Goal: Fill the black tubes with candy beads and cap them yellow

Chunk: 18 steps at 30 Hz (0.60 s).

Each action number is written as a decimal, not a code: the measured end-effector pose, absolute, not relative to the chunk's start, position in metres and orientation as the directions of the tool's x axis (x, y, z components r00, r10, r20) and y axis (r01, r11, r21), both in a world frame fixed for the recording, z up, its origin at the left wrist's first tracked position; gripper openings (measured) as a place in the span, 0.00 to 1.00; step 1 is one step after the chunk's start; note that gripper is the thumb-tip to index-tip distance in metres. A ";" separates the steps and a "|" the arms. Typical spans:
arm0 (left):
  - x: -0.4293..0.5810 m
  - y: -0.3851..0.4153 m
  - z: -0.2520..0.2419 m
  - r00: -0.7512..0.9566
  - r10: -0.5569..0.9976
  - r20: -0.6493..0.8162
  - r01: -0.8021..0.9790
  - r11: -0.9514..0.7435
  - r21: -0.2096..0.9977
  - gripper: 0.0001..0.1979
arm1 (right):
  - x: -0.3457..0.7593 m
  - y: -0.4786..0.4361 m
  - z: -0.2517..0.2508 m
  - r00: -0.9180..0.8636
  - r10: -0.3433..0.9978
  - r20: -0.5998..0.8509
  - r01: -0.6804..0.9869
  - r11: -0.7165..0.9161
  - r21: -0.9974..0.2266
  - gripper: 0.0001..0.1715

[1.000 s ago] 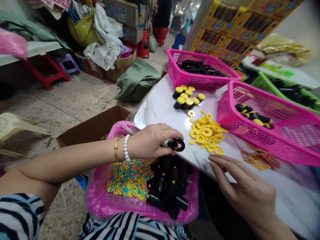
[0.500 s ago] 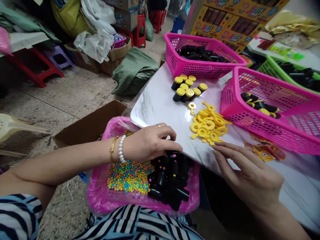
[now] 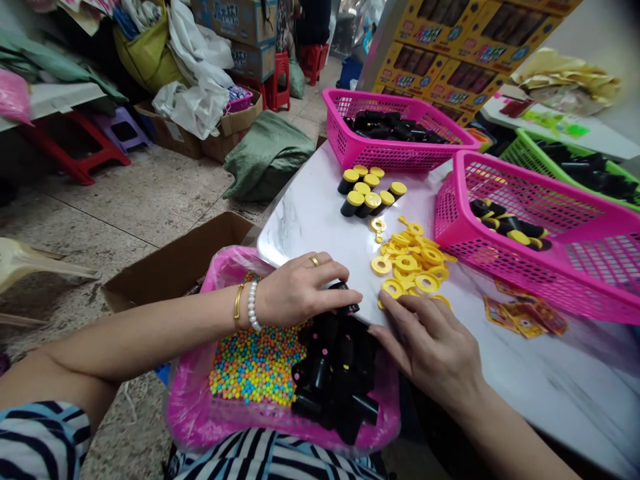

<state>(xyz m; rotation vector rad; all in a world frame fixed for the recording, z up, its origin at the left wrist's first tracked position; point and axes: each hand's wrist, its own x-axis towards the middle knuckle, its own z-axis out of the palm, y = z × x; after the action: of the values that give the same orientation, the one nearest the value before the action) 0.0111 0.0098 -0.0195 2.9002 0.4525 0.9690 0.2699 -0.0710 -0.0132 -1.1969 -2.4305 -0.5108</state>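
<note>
My left hand (image 3: 307, 287), wearing a ring and bracelets, grips a small black canister (image 3: 346, 305) above the near pink basket (image 3: 183, 413). In that plastic-lined basket lie many small coloured beads (image 3: 255, 370) and loose black canisters (image 3: 320, 373). My right hand (image 3: 435, 340) is at the table edge, thumb and forefinger apart, its fingertips against the near side of a pile of yellow ring-shaped pieces with tabs (image 3: 407, 260). Behind the pile, several black canisters with yellow caps (image 3: 367, 200) stand upright.
Two pink baskets (image 3: 400, 150) (image 3: 500, 243) on the white table (image 3: 300, 227) hold black canisters. Printed cards (image 3: 525, 317) lie right of the pile. Yellow boxes (image 3: 450, 60) are stacked behind. An open cardboard box (image 3: 175, 253) sits left of the near basket.
My right hand has moved left and closer to the near basket, reaching the near edge of the yellow pieces. The black canister in my left hand shows more clearly. The view has tilted slightly.
</note>
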 end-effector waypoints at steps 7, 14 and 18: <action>0.013 0.009 -0.024 0.735 0.280 0.618 0.193 -0.960 0.205 0.11 | 0.271 -0.080 -0.015 -0.573 0.668 0.475 0.802 0.577 0.156 0.27; 0.014 0.011 -0.018 0.651 0.550 0.524 0.221 -0.797 0.562 0.17 | 0.271 -0.077 -0.008 -0.546 0.681 0.488 0.706 0.687 -0.169 0.15; 0.015 0.012 -0.018 0.642 0.610 0.464 0.270 -0.746 0.608 0.13 | 0.275 -0.070 -0.001 -0.056 0.880 0.472 0.779 0.334 -0.531 0.05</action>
<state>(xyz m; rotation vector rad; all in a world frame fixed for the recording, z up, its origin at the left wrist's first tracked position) 0.0150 0.0115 -0.0182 2.3695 0.6878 0.9230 0.2753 -0.0696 -0.0007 -1.4642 -1.8482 0.1708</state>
